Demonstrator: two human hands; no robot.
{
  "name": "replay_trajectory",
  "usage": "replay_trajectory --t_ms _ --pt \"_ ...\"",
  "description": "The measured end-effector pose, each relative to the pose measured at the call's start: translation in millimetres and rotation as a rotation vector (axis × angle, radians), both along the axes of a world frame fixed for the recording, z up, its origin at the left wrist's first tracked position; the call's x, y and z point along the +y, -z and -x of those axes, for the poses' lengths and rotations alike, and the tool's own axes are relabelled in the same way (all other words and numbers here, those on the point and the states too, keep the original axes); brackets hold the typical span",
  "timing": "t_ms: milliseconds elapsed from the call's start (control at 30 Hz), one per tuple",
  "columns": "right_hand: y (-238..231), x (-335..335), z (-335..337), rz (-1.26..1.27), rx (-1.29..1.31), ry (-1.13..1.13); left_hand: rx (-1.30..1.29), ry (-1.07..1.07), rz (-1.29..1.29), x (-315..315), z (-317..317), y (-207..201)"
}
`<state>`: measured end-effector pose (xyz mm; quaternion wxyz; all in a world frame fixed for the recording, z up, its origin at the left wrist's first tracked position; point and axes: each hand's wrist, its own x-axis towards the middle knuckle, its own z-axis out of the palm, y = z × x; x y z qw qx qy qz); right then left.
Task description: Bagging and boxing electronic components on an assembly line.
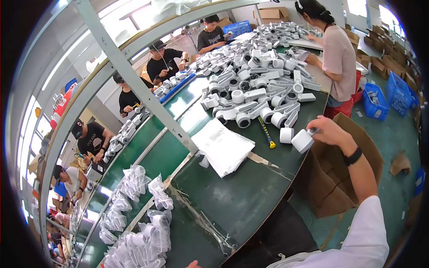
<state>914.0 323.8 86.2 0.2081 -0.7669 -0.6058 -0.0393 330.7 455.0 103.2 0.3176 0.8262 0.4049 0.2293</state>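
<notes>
My right hand (331, 130) is closed over the grey end of a white drum-headed device (302, 141), at the right edge of the green table. Another white drum-shaped head (286, 135) stands beside it on the table. Behind them spreads a large heap of similar white and grey devices (254, 85). A yellow and black tool handle (267, 134) lies at the heap's front. Only a bit of my left hand (193, 264) shows at the bottom edge; its fingers are mostly out of the picture. A stack of white plastic bags (222, 146) rests left of the tool.
Bagged devices (138, 243) fill the table's lower left. An open cardboard box (344, 169) stands below my right forearm. A metal frame post (134, 80) slants across the left. A person in pink (338, 58) works at the far right; several others sit along the far side. Blue crates (375, 102) stand on the floor.
</notes>
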Motion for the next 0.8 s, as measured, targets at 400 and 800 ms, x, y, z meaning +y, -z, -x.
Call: replay_trajectory --t_ms 400,800 --pt "81.3 75.0 165.9 -0.468 1.826 -0.122 -0.015 0.287 -0.52 131.2 -271.1 30.1" --pt "102.7 85.5 171.3 -0.414 1.61 0.024 0.258 0.104 -0.588 158.3 -343.2 64.9"
